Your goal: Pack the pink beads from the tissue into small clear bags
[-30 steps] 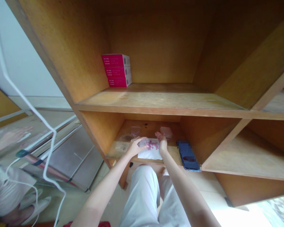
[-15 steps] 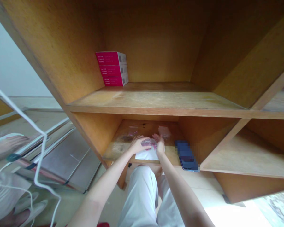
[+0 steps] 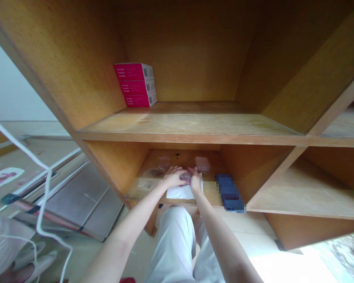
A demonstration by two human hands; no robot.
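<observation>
Both hands were down on the lower shelf [image 3: 141,184], working over a white paper sheet [image 3: 179,193] near the shelf's front edge. The sheet lay flat, and the part I could see ran left-right along that edge. My hands covered its far half, so I couldn't call the long axis for sure.

A pile of small pink pieces [image 3: 185,177] sat on the sheet, squeezed between my hands, with only a dark pinkish patch showing. My left hand [image 3: 172,179] was palm down, fingers stretched toward the pile, gripping nothing. My right hand [image 3: 195,181] stood on its edge with the fingers curved against the pile. I couldn't tell if it pinched anything.

Versus a second earlier, my hands had been apart with the pile spread and clearly visible. They'd since closed in until the fingertips met, and the pile looked bunched and mostly hidden.

Two small clear plastic bags [image 3: 202,164] lay flat further back, one behind each hand. A dark blue phone [image 3: 229,192] sat just right of the sheet, long axis front-to-back. The shelving was worn wood with stains on it. Three glossy pink cartons [image 3: 134,84] were stacked in the upper shelf's left rear corner.
</observation>
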